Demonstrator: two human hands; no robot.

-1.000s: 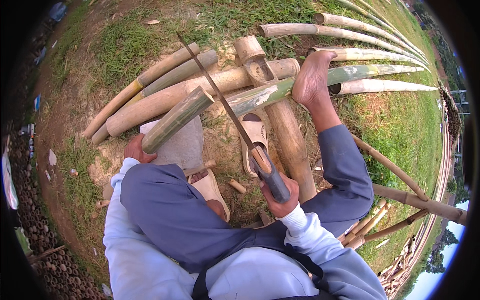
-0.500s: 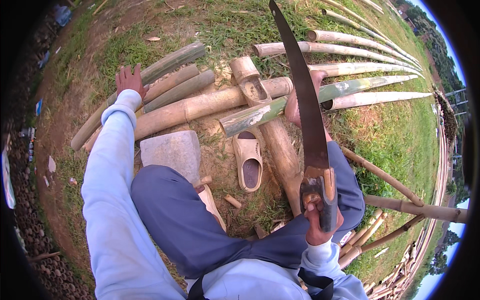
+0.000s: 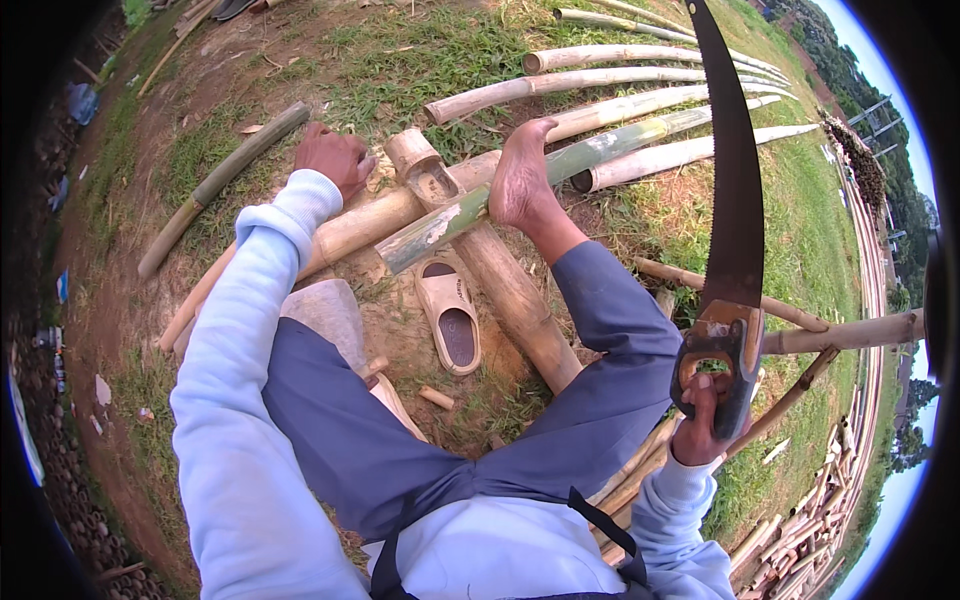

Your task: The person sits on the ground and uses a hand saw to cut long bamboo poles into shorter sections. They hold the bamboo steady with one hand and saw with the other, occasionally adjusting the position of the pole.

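The right hand (image 3: 706, 425) is closed around the handle of the saw (image 3: 735, 200), which stands blade up at the person's right, clear of the bamboo. The saw should be light, with a thin blade that may flex sideways; take hold at the handle only and keep fingers off the toothed edge. The green pole (image 3: 435, 230) lies across the notched log (image 3: 505, 290), its cut end toward the person's left and the bare foot (image 3: 520, 180) on top of it. The pole should be stiff, fairly light for its length, smooth and apt to roll; hold it along the barrel, away from the cut rim, which may splinter. The left hand (image 3: 335, 162) is curled beside the tan pole (image 3: 370, 230); whether it grips a piece cannot be told, as the palm is hidden. A cut piece (image 3: 222, 190) lies on the ground to its left. Compared with the frame half a second earlier, the saw has moved right and its blade no longer overlaps the foot; the left hand, then spread over the cut bamboo, is now nearer the notched log, and the cut piece lies apart from the other bamboo.
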